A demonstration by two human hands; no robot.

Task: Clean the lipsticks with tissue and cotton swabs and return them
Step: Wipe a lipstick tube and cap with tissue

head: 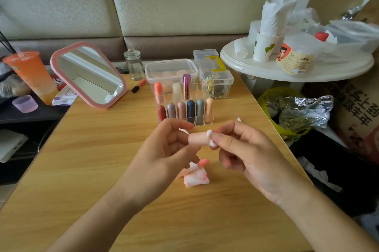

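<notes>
— On the wooden tabletop (98, 169)?
— Clear organizer (202, 121) of lipsticks (190, 108), far side; stained tissue (195, 180) nearer.
— And the grips?
— In the left hand (164, 149), a pink lipstick (196, 139), gripped above the tissue; in the right hand (246, 149), a cotton swab (209, 134) pinched against its end.

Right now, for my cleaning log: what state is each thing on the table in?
left hand, holds pink lipstick sideways
right hand, pinches cotton swab against that lipstick's end
tissue, folded, pink-stained, lying on table
organizer, capped lipsticks upright, some slots empty
plastic box, closed
glass jar, closed
mirror, propped tilted
</notes>
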